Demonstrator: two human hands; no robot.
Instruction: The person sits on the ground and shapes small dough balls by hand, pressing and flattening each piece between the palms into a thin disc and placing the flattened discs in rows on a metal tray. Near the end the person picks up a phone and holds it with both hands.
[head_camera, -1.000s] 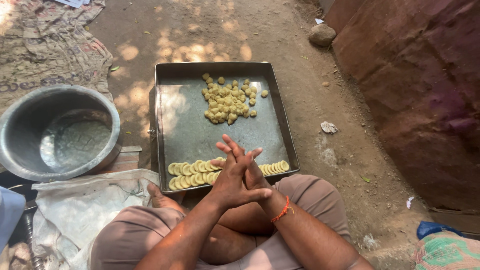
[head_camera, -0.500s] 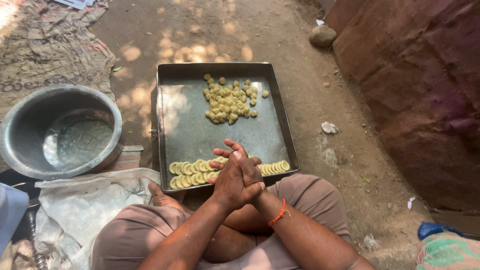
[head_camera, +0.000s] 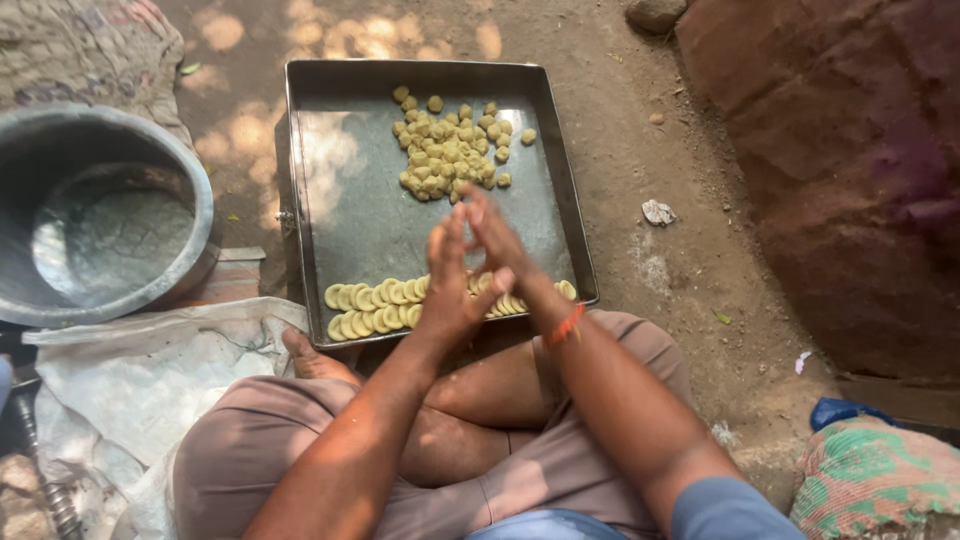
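Observation:
I sit cross-legged on the ground behind a square metal tray (head_camera: 345, 205). My left hand (head_camera: 447, 292) and my right hand (head_camera: 498, 243) are pressed palm to palm above the tray's near half, fingers stretched out. Anything between the palms is hidden. An orange thread band (head_camera: 565, 325) circles my right wrist. At the far end of the tray lies a heap of small yellowish dough balls (head_camera: 445, 150). Along its near edge runs a row of flattened yellow discs (head_camera: 372, 298), partly covered by my hands.
A large grey metal pot (head_camera: 195, 180) with a dried, cracked layer inside stands to the left. A white sack cloth (head_camera: 130, 380) lies under my left knee. A reddish wall (head_camera: 840, 150) rises on the right, with a stone (head_camera: 655, 14), a paper scrap (head_camera: 657, 212) and a green woven cloth (head_camera: 880, 480) nearby.
My hands have gone from clasped together low over the tray's near edge to flat against each other, fingers extended and slid further out over the tray.

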